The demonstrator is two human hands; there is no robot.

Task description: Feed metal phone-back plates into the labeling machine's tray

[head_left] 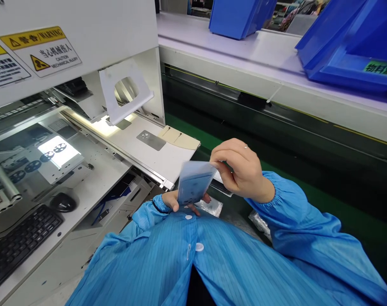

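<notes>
In front of my chest, my left hand [170, 200] grips a bluish phone-shaped panel [193, 187] by its lower end, the thumb on the near side and fingertips showing beyond its right edge. The panel stands tilted, with small dark spots near its bottom. A pale translucent film [198, 166] shows along its top. My right hand [239, 168] pinches that film at the upper right corner between thumb and forefinger. On the white feed plate [168, 163] to the left lies a grey phone-shaped sheet [151, 140] with a group of small holes. A similar sheet [123, 124] lies farther in, partly under the machine.
The white machine [85, 21] with warning labels stands at the left, a white bracket [126, 91] jutting from it. A keyboard [24, 242] and mouse [63, 202] rest below. Blue bins [234, 17] stand on the shelf [272, 51]. Clear plastic packets [212, 207] lie behind my hands.
</notes>
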